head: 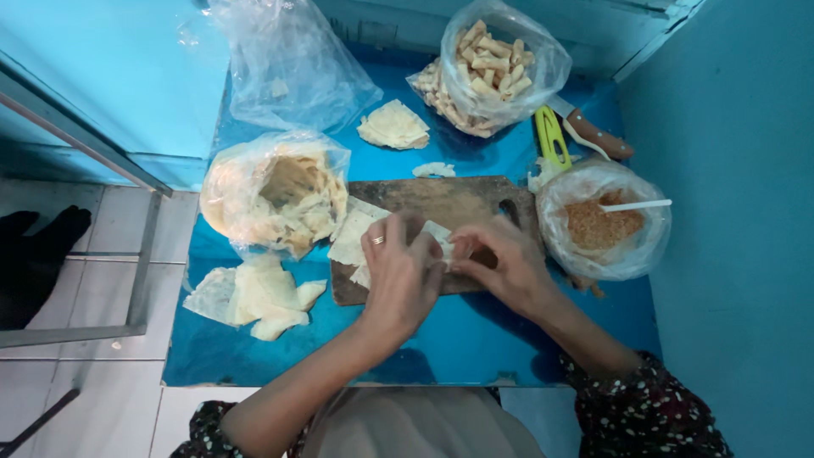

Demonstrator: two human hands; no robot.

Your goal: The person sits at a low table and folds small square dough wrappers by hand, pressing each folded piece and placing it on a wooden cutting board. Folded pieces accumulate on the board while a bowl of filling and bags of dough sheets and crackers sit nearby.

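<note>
Wrapper [437, 237] pinched by left hand [398, 271] and right hand [500, 263] | bag [606, 225] (brown filling, spoon)

I'm looking down on a glossy blue table [424, 339], with walls in a paler turquoise [738, 254] around it. The cutting board [449, 199] is showing a worn grey-brown. The pastry sheets [254, 297] are lying cream-white, and the rolled pieces in the clear bag [487, 72] are looking pale beige. The filling [602, 227] is glowing orange-brown (a white spoon [636, 205] is sticking out of it). The peeler [551, 136] is showing lime green, the knife handle [602, 140] reddish brown. My sleeves [653, 407] are showing dark fabric speckled with small pale and red dots, and the ring [377, 240] is gleaming silver.
</note>
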